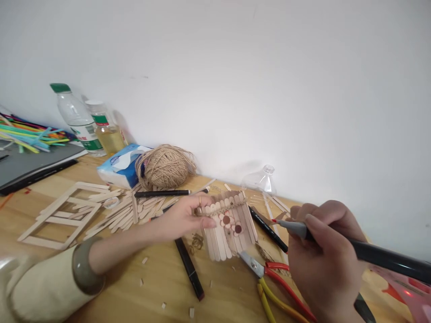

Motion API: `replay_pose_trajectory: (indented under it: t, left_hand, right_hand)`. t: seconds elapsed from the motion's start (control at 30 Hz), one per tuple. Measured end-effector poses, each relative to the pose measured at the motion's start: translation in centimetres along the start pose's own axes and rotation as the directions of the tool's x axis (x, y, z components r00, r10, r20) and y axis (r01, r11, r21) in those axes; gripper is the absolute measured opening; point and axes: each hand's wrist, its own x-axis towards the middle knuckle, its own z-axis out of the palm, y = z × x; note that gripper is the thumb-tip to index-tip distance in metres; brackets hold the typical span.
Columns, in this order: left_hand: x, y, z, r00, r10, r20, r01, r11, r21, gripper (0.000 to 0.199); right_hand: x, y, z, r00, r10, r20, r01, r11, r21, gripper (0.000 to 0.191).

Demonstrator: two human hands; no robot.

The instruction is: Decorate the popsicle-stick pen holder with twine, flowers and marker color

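My left hand [188, 218] grips the upper left edge of a small craft holder made of popsicle sticks [218, 240], thumb across its front. Twine runs along the holder's top, and flowers with dark red and brown centres decorate its face. In my right hand [326, 255] is a black marker [380, 258], its red brush tip pointing left towards the holder, apart from it. Below the holder lie pliers [257, 267] with red and yellow handles. One black marker [190, 269] rests left of them, and another marker [269, 229] lies behind, beside the holder.
A ball of twine [166, 166], a tissue pack [117, 166] and two bottles [79, 119] stand along the wall. Loose popsicle sticks [117, 220] and a stick frame [60, 220] lie at left. A cut clear bottle top [264, 179] sits behind the holder.
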Motion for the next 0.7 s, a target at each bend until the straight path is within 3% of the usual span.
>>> replay_pose_trajectory:
  t: [0.1,0.3,0.57,0.7]
  left_hand:
    - [1.0,-0.6,-1.6,0.989,0.109,0.1,-0.124,0.98,0.154,0.018]
    - [1.8,-1.3,-3.9,0.971,0.194,0.137,-0.229,0.918,0.325,0.013]
    - [2.1,-1.5,-3.8,0.954,0.249,0.167,-0.3,0.778,0.553,0.011]
    - [2.2,-1.7,-3.7,0.949,0.256,0.186,-0.316,0.722,0.615,0.015]
  right_hand:
    - [0.2,-0.3,0.0,0.999,0.023,-0.035,-0.023,1.0,0.004,0.022]
    - [0.4,-0.5,0.0,1.0,0.014,-0.026,-0.014,1.0,0.011,0.022]
    - [0.4,-0.9,-0.3,0.996,-0.063,-0.057,0.059,0.995,-0.078,0.023]
    - [0.1,-1.4,-0.4,0.997,-0.073,-0.016,0.07,0.99,-0.12,0.024]
